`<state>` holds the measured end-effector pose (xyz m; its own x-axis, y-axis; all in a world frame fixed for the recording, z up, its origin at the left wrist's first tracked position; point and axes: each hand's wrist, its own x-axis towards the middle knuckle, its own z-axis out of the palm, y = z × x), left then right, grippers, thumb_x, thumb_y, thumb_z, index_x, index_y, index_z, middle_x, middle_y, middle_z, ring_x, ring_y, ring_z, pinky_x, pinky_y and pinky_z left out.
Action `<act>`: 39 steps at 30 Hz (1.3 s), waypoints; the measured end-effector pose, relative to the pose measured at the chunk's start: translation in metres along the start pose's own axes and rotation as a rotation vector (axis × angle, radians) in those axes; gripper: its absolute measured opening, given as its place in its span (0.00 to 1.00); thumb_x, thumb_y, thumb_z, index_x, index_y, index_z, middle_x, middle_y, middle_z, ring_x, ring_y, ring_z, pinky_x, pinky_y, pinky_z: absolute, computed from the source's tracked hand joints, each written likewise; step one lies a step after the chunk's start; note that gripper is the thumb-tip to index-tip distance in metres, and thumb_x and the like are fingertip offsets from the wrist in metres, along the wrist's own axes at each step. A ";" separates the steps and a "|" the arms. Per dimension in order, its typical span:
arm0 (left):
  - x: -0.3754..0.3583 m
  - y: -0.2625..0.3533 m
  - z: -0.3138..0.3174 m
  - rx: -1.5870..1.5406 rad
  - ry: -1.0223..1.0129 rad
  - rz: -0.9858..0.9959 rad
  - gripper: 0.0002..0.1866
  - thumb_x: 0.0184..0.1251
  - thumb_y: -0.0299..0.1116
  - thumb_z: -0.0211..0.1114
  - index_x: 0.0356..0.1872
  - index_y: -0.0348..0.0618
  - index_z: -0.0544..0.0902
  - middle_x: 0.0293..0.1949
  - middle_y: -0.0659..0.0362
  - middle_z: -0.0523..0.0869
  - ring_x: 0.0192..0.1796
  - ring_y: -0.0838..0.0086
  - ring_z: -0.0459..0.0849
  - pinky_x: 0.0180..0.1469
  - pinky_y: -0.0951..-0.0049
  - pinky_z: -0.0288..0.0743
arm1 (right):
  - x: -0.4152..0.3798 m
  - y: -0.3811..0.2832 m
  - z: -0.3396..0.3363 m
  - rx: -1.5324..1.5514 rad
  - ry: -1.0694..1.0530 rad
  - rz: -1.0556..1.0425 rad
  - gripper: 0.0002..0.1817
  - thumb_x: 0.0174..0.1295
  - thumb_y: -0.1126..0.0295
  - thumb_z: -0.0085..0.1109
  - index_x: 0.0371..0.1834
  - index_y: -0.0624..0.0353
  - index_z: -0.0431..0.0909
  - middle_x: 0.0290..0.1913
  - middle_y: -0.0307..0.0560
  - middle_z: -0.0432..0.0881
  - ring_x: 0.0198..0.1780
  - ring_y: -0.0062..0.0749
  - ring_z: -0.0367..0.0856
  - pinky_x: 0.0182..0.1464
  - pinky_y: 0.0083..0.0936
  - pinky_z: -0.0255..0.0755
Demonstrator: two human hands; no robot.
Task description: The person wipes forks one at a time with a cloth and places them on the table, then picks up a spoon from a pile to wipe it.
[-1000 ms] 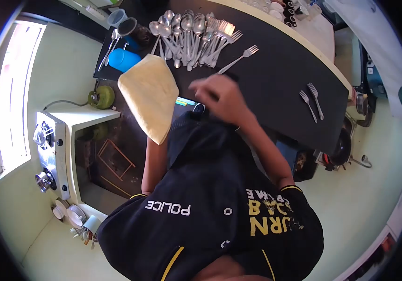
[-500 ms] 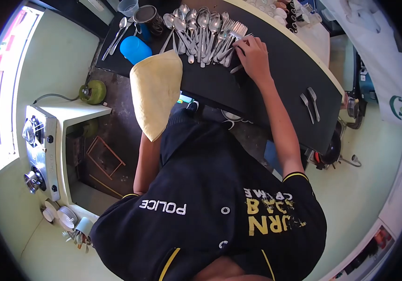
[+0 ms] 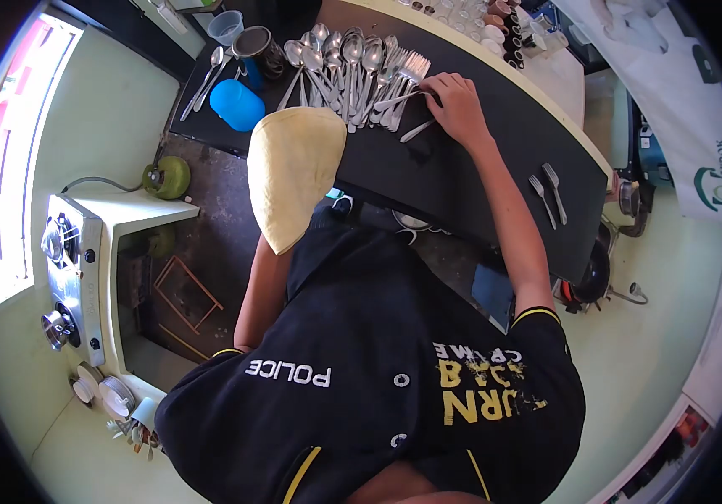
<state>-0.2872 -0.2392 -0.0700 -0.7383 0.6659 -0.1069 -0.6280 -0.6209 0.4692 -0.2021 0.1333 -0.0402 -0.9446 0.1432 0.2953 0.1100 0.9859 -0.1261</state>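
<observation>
A yellow cloth hangs over my left hand and hides its fingers; only the left forearm shows below. The cloth is held up at the front edge of the black table. My right hand has curled fingers at the right end of the cutlery pile. Between its fingertips is one end of a metal piece of cutlery, whose handle points left across the forks. Another handle lies on the table just below this hand. Many spoons form the left part of the pile.
Two forks lie apart on the black table at right. Left of the pile stand a blue cup, a dark jar and a clear tub, with loose spoons beside them. A gas stove is at far left.
The cloth has shifted slightly right with my left hand. A piece of cutlery now shows at my right fingertips, lying crosswise over the forks, and the handle below my hand is more exposed.
</observation>
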 end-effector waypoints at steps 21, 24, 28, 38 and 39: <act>0.036 -0.152 0.045 0.242 -0.161 0.071 0.34 0.80 0.43 0.63 0.80 0.43 0.65 0.77 0.50 0.72 0.76 0.63 0.74 0.76 0.62 0.71 | -0.056 -0.009 -0.063 1.229 -0.211 0.609 0.11 0.79 0.64 0.53 0.53 0.60 0.77 0.27 0.41 0.81 0.23 0.19 0.78 0.26 0.19 0.71; 0.079 -0.177 0.106 0.070 -0.743 -0.039 0.24 0.82 0.42 0.59 0.70 0.40 0.72 0.52 0.57 0.82 0.56 0.70 0.82 0.62 0.66 0.77 | -0.069 -0.028 -0.067 1.299 -0.224 0.609 0.13 0.80 0.63 0.51 0.56 0.60 0.72 0.28 0.47 0.84 0.24 0.26 0.81 0.29 0.25 0.75; 0.056 -0.217 0.096 0.233 -0.267 -0.189 0.27 0.83 0.40 0.59 0.76 0.42 0.69 0.68 0.57 0.77 0.65 0.72 0.80 0.67 0.71 0.77 | -0.084 -0.047 -0.064 1.027 0.034 0.659 0.12 0.81 0.64 0.48 0.48 0.63 0.66 0.31 0.55 0.84 0.33 0.47 0.87 0.39 0.42 0.76; 0.043 -0.226 0.066 0.066 -0.196 -0.432 0.26 0.84 0.41 0.57 0.77 0.45 0.69 0.71 0.56 0.77 0.69 0.70 0.80 0.71 0.68 0.76 | -0.109 -0.083 -0.087 0.745 0.047 0.744 0.09 0.81 0.68 0.46 0.46 0.63 0.64 0.32 0.69 0.83 0.39 0.70 0.83 0.38 0.55 0.75; 0.042 -0.224 0.065 0.088 -0.198 -0.441 0.26 0.85 0.41 0.57 0.77 0.45 0.69 0.71 0.56 0.77 0.70 0.70 0.79 0.71 0.67 0.76 | -0.111 -0.088 -0.084 0.713 0.067 0.746 0.09 0.81 0.68 0.46 0.46 0.63 0.64 0.32 0.69 0.83 0.38 0.70 0.83 0.37 0.55 0.75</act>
<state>-0.1620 -0.0452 -0.1222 -0.3408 0.9285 -0.1475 -0.8406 -0.2307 0.4901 -0.0812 0.0381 0.0178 -0.6896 0.7231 -0.0388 0.4312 0.3670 -0.8242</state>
